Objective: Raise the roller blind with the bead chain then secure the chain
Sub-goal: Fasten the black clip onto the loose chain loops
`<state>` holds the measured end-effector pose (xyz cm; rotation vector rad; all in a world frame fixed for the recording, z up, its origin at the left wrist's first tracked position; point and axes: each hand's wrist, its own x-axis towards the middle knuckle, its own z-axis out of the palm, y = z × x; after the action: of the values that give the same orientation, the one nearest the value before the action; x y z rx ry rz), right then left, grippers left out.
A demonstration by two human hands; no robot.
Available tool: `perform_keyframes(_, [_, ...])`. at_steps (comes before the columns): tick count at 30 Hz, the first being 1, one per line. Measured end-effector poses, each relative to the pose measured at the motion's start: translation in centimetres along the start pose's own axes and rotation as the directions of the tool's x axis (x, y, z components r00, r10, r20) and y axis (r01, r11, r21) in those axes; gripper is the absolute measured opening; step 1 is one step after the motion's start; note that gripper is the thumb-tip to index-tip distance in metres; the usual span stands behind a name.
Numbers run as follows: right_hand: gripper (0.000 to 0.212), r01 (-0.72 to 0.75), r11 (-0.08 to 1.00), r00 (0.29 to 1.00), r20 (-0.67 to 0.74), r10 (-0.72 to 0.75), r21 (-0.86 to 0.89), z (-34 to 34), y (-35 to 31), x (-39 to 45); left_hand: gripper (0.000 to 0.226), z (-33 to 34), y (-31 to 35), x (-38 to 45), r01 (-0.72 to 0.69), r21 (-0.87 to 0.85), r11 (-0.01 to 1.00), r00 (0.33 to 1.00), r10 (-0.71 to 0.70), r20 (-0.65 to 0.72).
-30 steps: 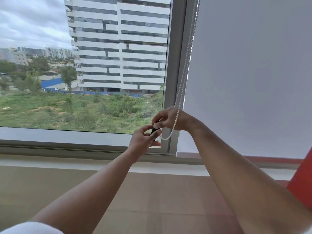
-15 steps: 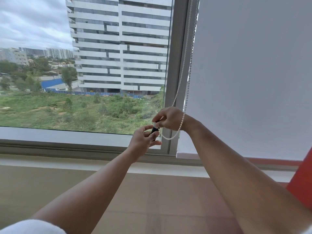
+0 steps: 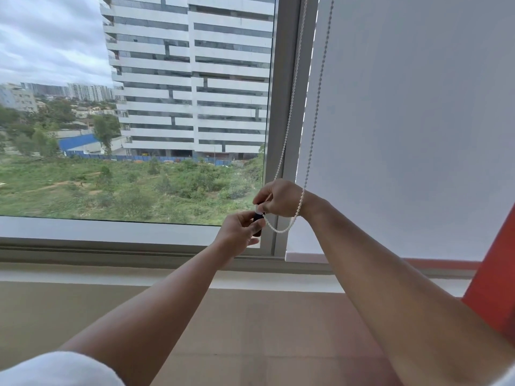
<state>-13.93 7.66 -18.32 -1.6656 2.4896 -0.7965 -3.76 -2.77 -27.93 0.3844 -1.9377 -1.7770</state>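
Note:
A white roller blind (image 3: 412,129) covers the right window pane, with its bottom bar (image 3: 306,257) just above the sill. The white bead chain (image 3: 289,112) hangs down the grey mullion in two strands and loops under my right wrist. My right hand (image 3: 281,199) pinches the chain near its lower end. Just below it, my left hand (image 3: 239,232) closes its fingers on a small black chain holder (image 3: 257,225) on the frame. Both hands touch at the holder, and how the chain sits in it is hidden.
The grey mullion (image 3: 287,79) divides the uncovered left glass from the blind. A window sill (image 3: 111,271) runs below, above a beige tiled wall. A red panel (image 3: 496,288) stands at the right edge.
The two chain strands have spread apart, the right strand swinging across the blind's edge and over my right wrist. Both hands stay at the holder.

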Motion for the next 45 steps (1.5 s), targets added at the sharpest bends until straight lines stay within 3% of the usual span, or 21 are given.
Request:
perform_keyframes(16, [0.019,-0.015,0.999,0.988,-0.155,0.010,-0.032,0.5,-0.2,0.1,0.020,1.1,-0.4,0.8,-0.100,-0.011,0.995,0.993,0.099,-0.070])
perform_keyframes(28, [0.022,-0.138,0.990,0.989,-0.057,0.138,0.004,2.5,1.1,-0.7,0.010,1.3,-2.3,0.2,-0.001,0.032,0.999,1.000,0.001,-0.011])
perform_keyframes(33, [0.019,-0.164,0.983,0.981,-0.092,0.172,0.088,3.4,2.1,-1.4,0.015,1.7,-3.3,-0.2,0.056,-0.026,0.998,0.998,-0.056,-0.009])
perform_keyframes(45, [0.013,-0.215,0.968,0.973,-0.062,0.224,0.128,5.6,4.4,-2.9,0.019,2.5,-5.5,-0.2,0.128,0.066,0.990,0.991,-0.130,0.013])
